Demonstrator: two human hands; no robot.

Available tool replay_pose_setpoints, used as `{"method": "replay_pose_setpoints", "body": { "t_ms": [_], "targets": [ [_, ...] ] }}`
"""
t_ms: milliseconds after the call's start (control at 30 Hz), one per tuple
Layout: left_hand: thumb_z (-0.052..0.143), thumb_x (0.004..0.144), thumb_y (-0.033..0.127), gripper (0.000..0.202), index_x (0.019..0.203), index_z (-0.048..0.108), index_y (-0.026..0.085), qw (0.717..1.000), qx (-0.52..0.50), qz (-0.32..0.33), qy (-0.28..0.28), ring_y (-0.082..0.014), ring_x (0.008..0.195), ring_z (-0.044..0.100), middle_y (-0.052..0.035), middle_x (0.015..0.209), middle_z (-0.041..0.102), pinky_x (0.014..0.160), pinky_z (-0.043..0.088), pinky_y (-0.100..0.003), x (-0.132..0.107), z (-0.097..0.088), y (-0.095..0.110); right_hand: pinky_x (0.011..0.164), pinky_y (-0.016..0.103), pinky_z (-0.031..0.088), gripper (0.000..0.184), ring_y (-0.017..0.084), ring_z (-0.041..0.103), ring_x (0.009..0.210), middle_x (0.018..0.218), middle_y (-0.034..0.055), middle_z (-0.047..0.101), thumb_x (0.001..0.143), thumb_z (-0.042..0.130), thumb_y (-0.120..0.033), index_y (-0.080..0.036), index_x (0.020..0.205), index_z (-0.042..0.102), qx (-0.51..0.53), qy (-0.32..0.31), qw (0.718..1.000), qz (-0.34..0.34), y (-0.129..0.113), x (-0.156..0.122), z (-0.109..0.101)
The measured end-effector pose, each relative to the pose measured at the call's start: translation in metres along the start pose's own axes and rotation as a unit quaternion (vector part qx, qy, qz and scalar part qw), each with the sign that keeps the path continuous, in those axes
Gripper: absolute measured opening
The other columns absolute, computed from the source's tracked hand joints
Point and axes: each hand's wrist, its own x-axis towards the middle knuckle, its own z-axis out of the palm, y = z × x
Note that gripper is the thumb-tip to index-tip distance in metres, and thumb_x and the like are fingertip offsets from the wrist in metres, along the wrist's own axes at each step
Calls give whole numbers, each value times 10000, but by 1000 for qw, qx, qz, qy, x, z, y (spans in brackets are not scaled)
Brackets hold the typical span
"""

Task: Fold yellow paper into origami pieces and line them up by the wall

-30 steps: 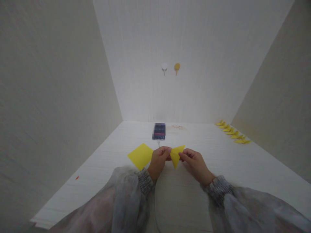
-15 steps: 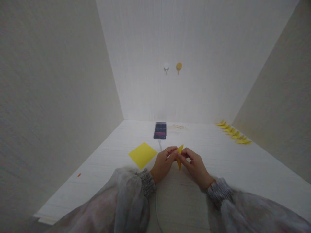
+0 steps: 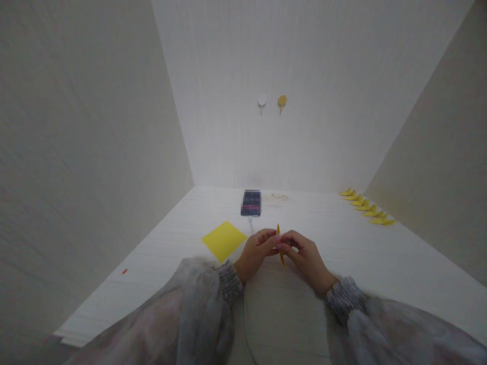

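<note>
Between my two hands is a piece of folded yellow paper (image 3: 282, 260), seen nearly edge-on as a narrow upright strip. My left hand (image 3: 259, 249) pinches it from the left, with a ring on one finger. From the right, my right hand (image 3: 303, 252) grips it with thumb and fingertips. The middle of the folded paper is hidden by the fingers. A flat square sheet of yellow paper (image 3: 224, 240) lies on the table just left of my left hand.
On the white table (image 3: 182, 228), a phone (image 3: 251, 203) with a cable (image 3: 246, 324) lies beyond my hands. Several folded yellow paper pieces (image 3: 367, 208) form a row at the far right. Two hooks, white (image 3: 262, 101) and yellow (image 3: 282, 101), hang on the back wall. A small red mark (image 3: 125, 271) is at left.
The folded paper has turned between my fingers, from showing a wider face to nearly edge-on. Both hands stay in about the same place. The view has shifted slightly.
</note>
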Motion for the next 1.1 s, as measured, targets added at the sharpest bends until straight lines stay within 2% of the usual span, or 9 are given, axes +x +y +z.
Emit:
{"method": "replay_pose_setpoints", "body": {
  "t_ms": [400, 533, 633, 733, 867, 1000, 1100],
  "targets": [
    [550, 689, 377, 336, 891, 588, 111, 1000, 1, 9, 5, -184, 850, 563, -89, 908, 599, 731, 475, -323, -1, 0, 5, 605, 262, 446, 142, 148, 540, 658, 701, 21, 570, 750, 511, -333, -195, 743, 541, 20, 11, 1000, 4, 2, -1, 1],
    [547, 687, 383, 344, 895, 597, 114, 1000, 8, 20, 18, -175, 821, 570, -85, 892, 611, 731, 473, -317, 0, 0, 4, 596, 260, 449, 132, 149, 547, 659, 731, 34, 580, 773, 468, -307, -195, 798, 533, 24, 37, 999, 5, 2, -1, 0],
    [562, 681, 357, 374, 970, 579, 120, 999, 14, 27, 12, -170, 832, 572, -87, 932, 615, 769, 456, -324, 1, -1, 1, 578, 256, 448, 140, 153, 554, 664, 757, 36, 592, 761, 466, -274, -196, 860, 528, 1, 44, 999, 12, 3, -1, 0],
    [583, 668, 325, 398, 1021, 564, 143, 997, 51, 47, 19, -188, 928, 544, -92, 1034, 587, 830, 423, -348, 2, -3, -1, 550, 246, 443, 176, 149, 556, 652, 788, 32, 592, 744, 473, -239, -201, 910, 515, -12, 30, 999, 10, 5, 0, 0],
    [639, 607, 292, 363, 951, 615, 179, 990, 109, 85, 25, -232, 1083, 439, -87, 1181, 494, 877, 396, -368, 1, -2, 2, 542, 239, 446, 190, 144, 558, 642, 796, 29, 594, 747, 473, -239, -203, 929, 511, 3, 26, 1000, 4, 9, 0, 1],
    [600, 650, 336, 334, 923, 627, 147, 998, 15, 50, 36, -248, 1049, 463, -113, 1192, 474, 821, 440, -370, 1, 0, 5, 633, 269, 460, 174, 170, 562, 770, 873, 51, 593, 757, 472, -255, -212, 909, 547, 18, 45, 998, -41, 9, -1, -1],
    [601, 656, 339, 361, 951, 597, 131, 996, -51, 21, 74, -197, 913, 540, -112, 1023, 571, 759, 470, -339, 5, -1, 5, 695, 305, 448, 169, 181, 545, 819, 866, 54, 588, 772, 452, -228, -223, 889, 573, -12, 39, 994, -97, 5, -1, -4]
  ]
}}
